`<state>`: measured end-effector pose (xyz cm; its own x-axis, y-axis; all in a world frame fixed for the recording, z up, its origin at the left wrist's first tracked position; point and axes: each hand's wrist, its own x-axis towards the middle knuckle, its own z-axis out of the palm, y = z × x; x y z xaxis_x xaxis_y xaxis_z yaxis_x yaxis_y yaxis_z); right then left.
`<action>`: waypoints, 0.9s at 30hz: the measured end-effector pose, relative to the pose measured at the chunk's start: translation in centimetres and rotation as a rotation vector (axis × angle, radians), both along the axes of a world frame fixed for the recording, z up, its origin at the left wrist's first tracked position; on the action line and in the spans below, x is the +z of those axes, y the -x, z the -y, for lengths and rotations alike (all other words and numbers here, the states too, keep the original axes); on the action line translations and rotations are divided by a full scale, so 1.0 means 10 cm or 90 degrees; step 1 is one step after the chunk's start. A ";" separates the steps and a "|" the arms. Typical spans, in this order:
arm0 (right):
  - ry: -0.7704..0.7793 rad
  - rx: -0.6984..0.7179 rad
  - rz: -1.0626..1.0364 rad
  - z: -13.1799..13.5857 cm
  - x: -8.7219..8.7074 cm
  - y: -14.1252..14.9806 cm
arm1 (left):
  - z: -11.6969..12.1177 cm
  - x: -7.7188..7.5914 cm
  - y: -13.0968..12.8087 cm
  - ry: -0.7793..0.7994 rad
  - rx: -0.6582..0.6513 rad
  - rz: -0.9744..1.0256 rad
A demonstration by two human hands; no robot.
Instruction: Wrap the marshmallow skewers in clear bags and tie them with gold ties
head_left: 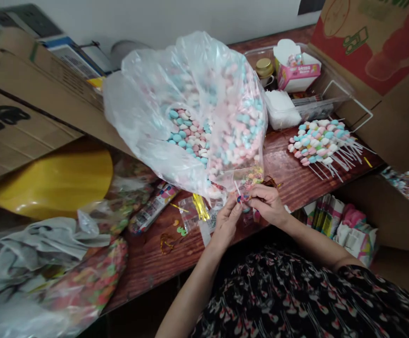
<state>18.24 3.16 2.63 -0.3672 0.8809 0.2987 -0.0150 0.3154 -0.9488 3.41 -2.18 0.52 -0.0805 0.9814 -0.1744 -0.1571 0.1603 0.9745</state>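
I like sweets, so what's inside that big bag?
The clear plastic bag is packed with pastel pink, white and blue sweets. You can see those pressed against the plastic, but the ones deep in the middle are covered.

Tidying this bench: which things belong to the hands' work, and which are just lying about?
In use: left hand, right hand, thin stick between them, clear bag of pastel sweets, sweet skewers.
Lying about: yellow plastic container, cardboard boxes.

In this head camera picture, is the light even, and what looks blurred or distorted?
Head view: soft, even light; glare on the clear plastic bag and glossy reddish-brown wooden table top; the left hand and right hand look slightly soft; edges stretch.
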 end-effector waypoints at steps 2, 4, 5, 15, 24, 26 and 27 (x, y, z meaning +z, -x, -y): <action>-0.007 -0.003 0.010 0.01 0.00 0.01 | 0.05 -0.05 0.03 -0.002 0.018 -0.015; -0.002 -0.020 -0.009 0.04 -0.04 0.05 | 0.08 -0.08 0.06 -0.017 0.029 -0.056; 0.005 -0.034 -0.027 0.06 -0.06 0.07 | 0.08 -0.07 0.07 -0.025 0.029 -0.074; 0.007 0.007 -0.109 0.04 -0.14 0.10 | 0.03 0.18 0.11 0.193 -0.189 0.251; -0.399 0.056 0.220 -0.12 -0.03 -0.19 | -0.06 0.25 0.10 0.203 -0.223 0.281; -0.553 0.193 0.334 -0.17 0.05 -0.29 | -0.04 0.23 0.14 0.238 -0.289 0.284; -0.601 0.240 0.372 -0.19 0.09 -0.33 | -0.02 0.22 0.15 0.252 -0.326 0.282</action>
